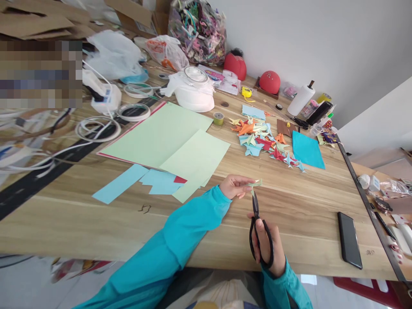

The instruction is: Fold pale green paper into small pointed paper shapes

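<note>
Between the thumb and fingers of my left hand [236, 186] is a small piece of folded pale green paper [256, 183]. My right hand [272, 246] grips black-handled scissors [255, 210], fingers through the loops. Their tips point away from me and reach the lower edge of the folded paper; whether they are cutting into it I cannot tell. Beyond my hands lies a pile of small folded paper shapes [254, 136] in orange, red, yellow, green and blue. Large pale green sheets [196, 161] lie to the left, with light blue paper strips [120, 183] at their near edge.
A black phone [349, 239] lies at the right near the table edge. Further back are a teal sheet [308, 149], a spool [218, 119], a yellow tape measure [246, 92] and red pincushions [269, 82]. Coiled white cables [96, 128] and plastic bags [112, 53] crowd the left side.
</note>
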Demonstrator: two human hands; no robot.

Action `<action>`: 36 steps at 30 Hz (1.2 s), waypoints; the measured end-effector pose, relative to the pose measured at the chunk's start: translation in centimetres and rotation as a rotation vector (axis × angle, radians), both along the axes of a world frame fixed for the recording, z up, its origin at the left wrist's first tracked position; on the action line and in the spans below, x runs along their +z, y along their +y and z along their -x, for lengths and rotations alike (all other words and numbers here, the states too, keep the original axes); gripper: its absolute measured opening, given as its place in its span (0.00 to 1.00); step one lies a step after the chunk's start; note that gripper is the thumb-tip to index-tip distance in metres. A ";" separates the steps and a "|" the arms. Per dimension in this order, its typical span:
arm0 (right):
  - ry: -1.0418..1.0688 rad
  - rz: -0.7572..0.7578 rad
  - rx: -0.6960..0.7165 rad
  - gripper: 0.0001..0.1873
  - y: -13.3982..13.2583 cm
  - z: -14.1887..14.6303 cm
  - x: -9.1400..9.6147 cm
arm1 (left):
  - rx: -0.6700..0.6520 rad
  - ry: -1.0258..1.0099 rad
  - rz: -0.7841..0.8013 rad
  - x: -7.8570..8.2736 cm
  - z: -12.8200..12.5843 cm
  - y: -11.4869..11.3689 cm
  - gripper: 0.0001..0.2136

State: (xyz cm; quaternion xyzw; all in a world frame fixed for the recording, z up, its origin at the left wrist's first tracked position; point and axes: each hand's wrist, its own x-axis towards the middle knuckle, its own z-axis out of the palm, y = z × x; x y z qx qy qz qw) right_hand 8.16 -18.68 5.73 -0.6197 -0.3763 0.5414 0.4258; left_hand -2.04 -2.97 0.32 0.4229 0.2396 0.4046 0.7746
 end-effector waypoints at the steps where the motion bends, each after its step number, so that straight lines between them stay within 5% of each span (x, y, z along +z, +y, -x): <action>1: 0.001 -0.001 -0.001 0.32 0.0 0.0 0.0 | 0.000 -0.001 0.002 0.0 0.0 0.0 0.18; 31: -0.071 0.071 0.041 0.36 0.2 -0.1 0.9 | 0.025 -0.020 0.024 -0.4 0.0 0.3 0.17; 34: -0.180 0.035 0.053 0.32 0.1 -1.3 0.2 | 0.076 -0.056 0.044 -0.2 0.2 0.6 0.18; 36: -0.442 -0.095 0.012 0.27 0.6 -2.7 -0.5 | 0.090 -0.095 0.070 0.0 0.4 0.8 0.18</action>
